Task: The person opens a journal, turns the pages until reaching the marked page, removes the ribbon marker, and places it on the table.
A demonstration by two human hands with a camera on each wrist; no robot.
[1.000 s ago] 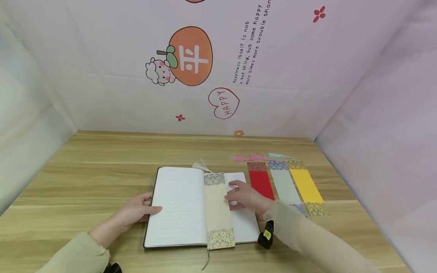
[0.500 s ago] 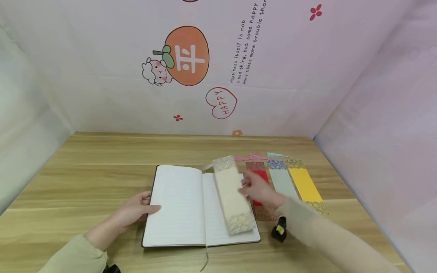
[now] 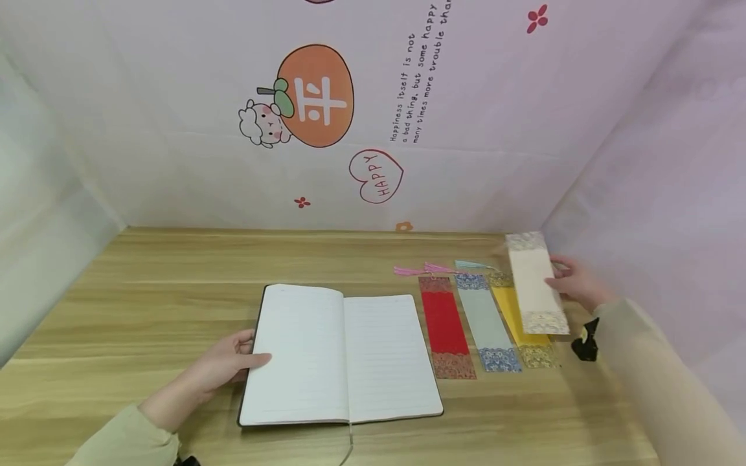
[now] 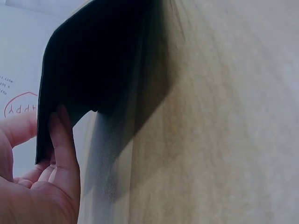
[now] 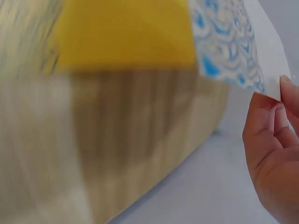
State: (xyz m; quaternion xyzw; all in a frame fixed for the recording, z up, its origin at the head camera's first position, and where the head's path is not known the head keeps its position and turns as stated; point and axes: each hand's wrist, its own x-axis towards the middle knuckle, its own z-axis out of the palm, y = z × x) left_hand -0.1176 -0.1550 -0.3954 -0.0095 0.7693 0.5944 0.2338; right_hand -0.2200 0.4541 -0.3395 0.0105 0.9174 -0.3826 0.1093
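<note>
An open notebook [image 3: 390, 356] with lined white pages and a dark cover lies on the table. My left hand [image 3: 230, 362] pinches its left edge, thumb on the page and fingers beneath; in the left wrist view the dark cover [image 4: 93, 60] is lifted off the wood at that side. At the right, my right hand [image 3: 577, 281] pinches the right edge of a cream bookmark [image 3: 531, 278] with patterned ends. It hangs above a yellow bookmark [image 3: 508, 307] and hides part of it. The right wrist view shows the held bookmark's blue-patterned underside [image 5: 229, 42].
A red bookmark [image 3: 444, 323] and a pale grey-blue bookmark [image 3: 486, 320] lie right of the notebook. Pink tassels [image 3: 410, 270] and a light blue tassel [image 3: 471, 264] stretch behind them. Printed cloth [image 3: 466, 181] walls the back and sides of the wooden table [image 3: 146, 291].
My right hand has lifted the cream bookmark off the notebook's right page and carried it right, over the yellow bookmark. My left hand keeps its grip on the notebook.
</note>
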